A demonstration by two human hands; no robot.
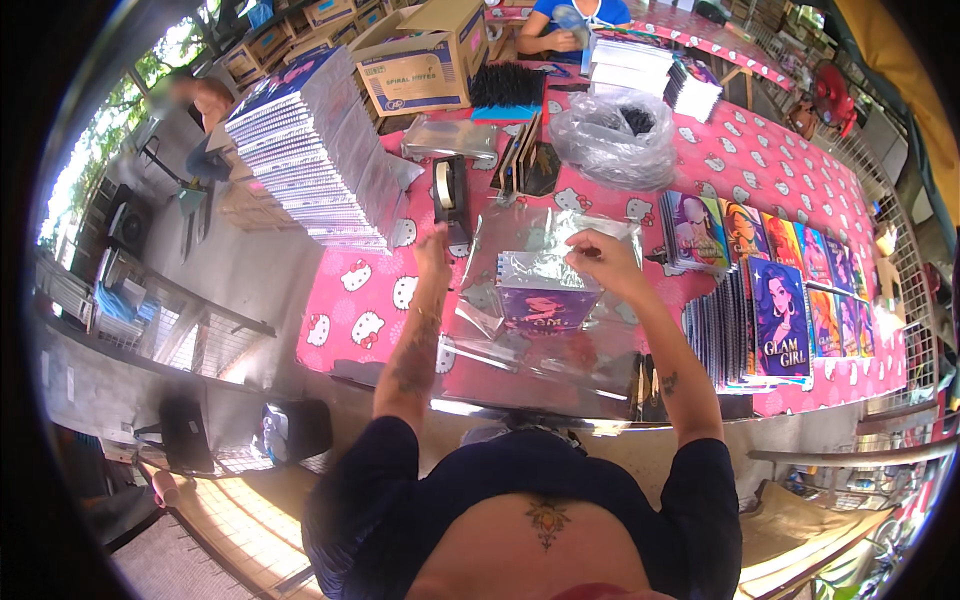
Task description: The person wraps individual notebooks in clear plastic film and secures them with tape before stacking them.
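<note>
Tape dispenser (pixel 452 203) just beyond left hand (pixel 433 258) — open tablecloth (pixel 332 292) toward near left

You've got a dark navy top (pixel 520 470) on, wide scooped neck, short sleeves (pixel 705 475). Ink-wise there's a kinda ornate, flower-ish chest tattoo (pixel 547 524), orangey with dark lines, plus patchy dark ink (pixel 411 368) down your left forearm (pixel 428 312) and a smaller dark tattoo (pixel 669 381) on your right forearm (pixel 654 332).

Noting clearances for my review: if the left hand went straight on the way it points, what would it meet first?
Most likely the black tape dispenser, just beyond the left hand; whether they already touch is unclear.
</note>
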